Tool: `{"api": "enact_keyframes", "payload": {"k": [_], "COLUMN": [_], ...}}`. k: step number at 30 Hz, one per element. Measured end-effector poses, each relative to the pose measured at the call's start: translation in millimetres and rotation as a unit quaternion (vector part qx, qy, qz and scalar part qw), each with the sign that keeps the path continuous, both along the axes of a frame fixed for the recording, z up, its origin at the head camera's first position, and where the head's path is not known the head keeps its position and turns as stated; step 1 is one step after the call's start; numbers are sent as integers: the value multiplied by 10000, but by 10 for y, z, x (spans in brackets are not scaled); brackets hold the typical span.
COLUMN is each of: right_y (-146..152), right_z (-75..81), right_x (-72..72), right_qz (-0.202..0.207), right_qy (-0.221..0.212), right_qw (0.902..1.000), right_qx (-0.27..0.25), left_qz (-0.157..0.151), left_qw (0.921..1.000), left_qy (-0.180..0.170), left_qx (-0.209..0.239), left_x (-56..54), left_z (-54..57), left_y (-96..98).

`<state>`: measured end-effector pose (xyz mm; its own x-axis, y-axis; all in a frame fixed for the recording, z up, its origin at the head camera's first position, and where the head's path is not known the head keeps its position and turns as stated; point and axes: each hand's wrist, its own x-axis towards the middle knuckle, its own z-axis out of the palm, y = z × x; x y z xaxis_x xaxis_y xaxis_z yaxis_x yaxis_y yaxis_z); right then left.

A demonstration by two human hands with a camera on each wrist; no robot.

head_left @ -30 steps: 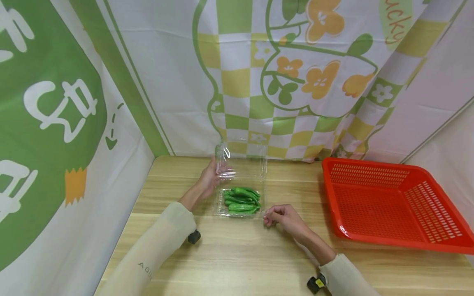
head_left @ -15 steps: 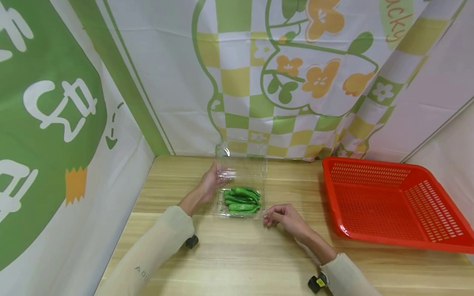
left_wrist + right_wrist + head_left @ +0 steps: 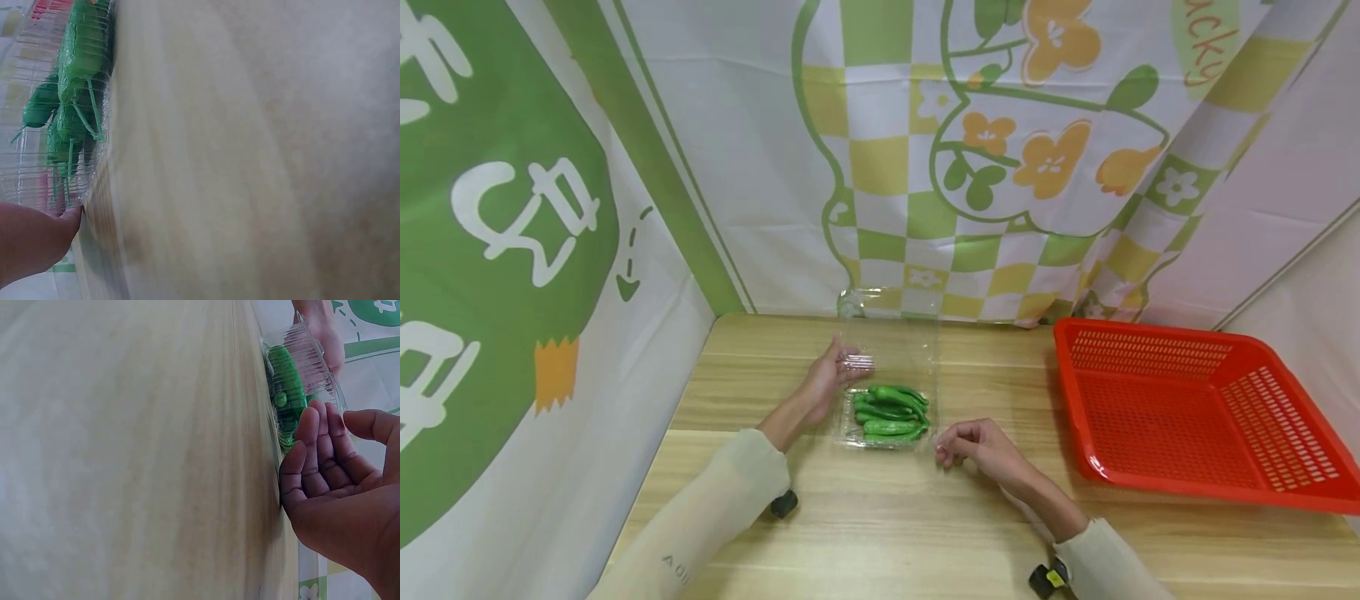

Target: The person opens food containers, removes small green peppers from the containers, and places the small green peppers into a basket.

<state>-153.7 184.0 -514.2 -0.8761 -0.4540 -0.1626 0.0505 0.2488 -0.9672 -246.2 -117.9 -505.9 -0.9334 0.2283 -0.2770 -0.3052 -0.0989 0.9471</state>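
A clear plastic clamshell box (image 3: 844,433) stands on the table with its lid (image 3: 891,333) raised at the back. Several green chili peppers (image 3: 889,410) lie in its base. At the lid's left side, my left hand (image 3: 823,379) has its fingers extended behind the plastic, so they show through it. In the left wrist view, a digit of that hand (image 3: 37,237) touches the ribbed plastic close by the pepper stems. My right hand (image 3: 977,450), its fingers bent, pinches the box's front right corner between thumb and fingertips.
A large red plastic basket (image 3: 1165,479) with slotted walls sits on the right of the wooden table (image 3: 880,533). A printed cloth (image 3: 887,167) hangs behind the table's back edge, and a green and white sheet (image 3: 550,358) covers the left side.
The box and peppers have shifted slightly toward me. The lid leans differently, its top edge a little lower in view. My left hand has moved slightly nearer; my right hand stays at the corner.
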Motion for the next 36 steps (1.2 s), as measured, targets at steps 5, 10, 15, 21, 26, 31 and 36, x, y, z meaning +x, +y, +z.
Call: {"api": "enact_keyframes", "payload": {"k": [5,10,15,21,26,31,36], "right_y": [10,16,24,41,52,56,66], "right_z": [5,-4,-8,-11,-11,-13,-22], "right_x": [23,39,55,69,79,91,99], "right_qz": [55,203,348,420,486,558,581], "right_qy": [-39,22,86,118,147,70,91], "right_qw": [10000,9997,9992,9989,9986,9984,9982], "right_qx": [-26,-95,-149,-159,-117,-85,-105], "left_qz": [72,56,28,114,185,144,132], "left_qw": [9999,9998,9998,9998,9997,9998,9998], "left_qy": [80,87,74,65,105,158,97], "left_qx": [108,167,187,143,96,0,-77], "left_x": [35,92,171,212,219,224,230], "left_z": [-14,-11,12,6,0,-5,0], "left_y": [4,4,6,24,41,45,49]}}
